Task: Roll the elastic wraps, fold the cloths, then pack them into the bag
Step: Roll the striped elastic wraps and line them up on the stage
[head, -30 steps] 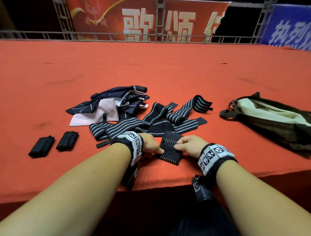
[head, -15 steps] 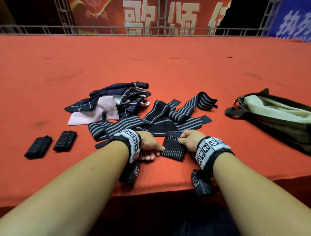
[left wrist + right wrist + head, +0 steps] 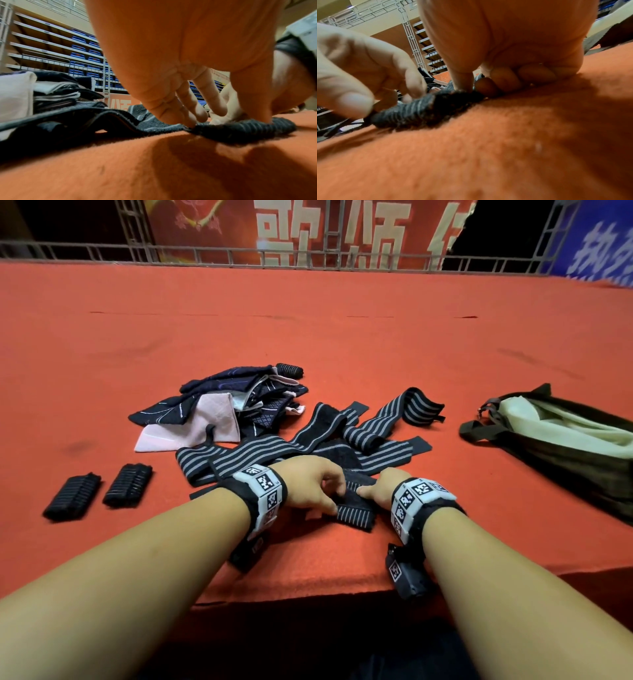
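A: Where are the hands?

B: Both sit at the near edge of the red surface (image 3: 342, 344). The left hand (image 3: 308, 486) and the right hand (image 3: 383, 491) meet over one striped wrap (image 3: 356, 508), whose near end is partly rolled.

A: And the fingers?

B: The left fingers (image 3: 181, 112) are curled, tips pressing down on the roll, thumb on its other side. The right thumb (image 3: 462, 79) presses on the top of the roll, and the right fingers (image 3: 505, 79) are curled in behind it. Both hands grip it.

A: The rest of the wraps?

B: Loose wraps (image 3: 308, 440) lie tangled just beyond the hands. Two rolled wraps (image 3: 99, 491) lie side by side, well to the left.

A: The cloths?

B: A heap of cloths (image 3: 226, 405), dark blue and pale pink, lies behind the loose wraps, unfolded.

A: The bag?

B: The bag (image 3: 565, 446) lies on its side to the right, apart from the pile, its pale lining showing.
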{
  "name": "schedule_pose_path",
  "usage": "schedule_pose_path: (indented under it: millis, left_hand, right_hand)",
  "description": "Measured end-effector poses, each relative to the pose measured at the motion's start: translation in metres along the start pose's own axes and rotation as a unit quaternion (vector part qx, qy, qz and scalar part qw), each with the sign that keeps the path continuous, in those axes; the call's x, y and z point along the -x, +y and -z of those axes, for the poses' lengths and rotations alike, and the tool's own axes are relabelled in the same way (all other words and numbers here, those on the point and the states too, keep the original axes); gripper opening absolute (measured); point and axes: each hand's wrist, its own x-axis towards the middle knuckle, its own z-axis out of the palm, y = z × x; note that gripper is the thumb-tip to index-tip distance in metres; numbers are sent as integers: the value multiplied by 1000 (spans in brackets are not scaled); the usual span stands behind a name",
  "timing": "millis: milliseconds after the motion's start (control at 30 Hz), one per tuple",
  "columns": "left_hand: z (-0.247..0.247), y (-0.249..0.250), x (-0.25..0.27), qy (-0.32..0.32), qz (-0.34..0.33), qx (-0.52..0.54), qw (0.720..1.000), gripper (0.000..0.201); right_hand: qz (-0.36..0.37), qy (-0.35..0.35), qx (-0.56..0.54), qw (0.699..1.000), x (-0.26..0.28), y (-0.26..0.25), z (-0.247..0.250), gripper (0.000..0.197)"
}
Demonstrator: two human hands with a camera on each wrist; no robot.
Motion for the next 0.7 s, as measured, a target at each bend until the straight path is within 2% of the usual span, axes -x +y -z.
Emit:
schedule_pose_path:
  millis: [133, 267, 333, 400, 433, 500, 600, 700]
  left_hand:
    - [-3, 6, 0, -51, -40, -157, 985, 50]
    - [-7, 20, 1, -30, -53, -241, 969, 45]
    - [-11, 26, 3, -5, -60, -260, 964, 38]
    - [-15, 27, 3, 16, -61, -257, 964, 34]
    - [-16, 25, 3, 23, -57, -247, 967, 33]
    - [-17, 22, 1, 35, -48, -217, 974, 35]
    - [-15, 19, 0, 45, -35, -174, 983, 33]
    - [-11, 17, 0, 24, -28, -131, 991, 25]
  right_hand:
    - [-7, 5, -10, 1000, 0, 0, 0, 39]
    - [-8, 17, -44, 999, 3, 4, 1, 39]
    - [10, 20, -74, 997, 2, 9, -2, 29]
    - [45, 9, -160, 986, 3, 20, -4, 9]
    - [58, -1, -237, 970, 6, 29, -6, 12]
    - [87, -25, -321, 943, 17, 44, -12, 29]
    - [147, -59, -292, 943, 33, 55, -17, 37]
    - [182, -83, -246, 948, 34, 55, -17, 43]
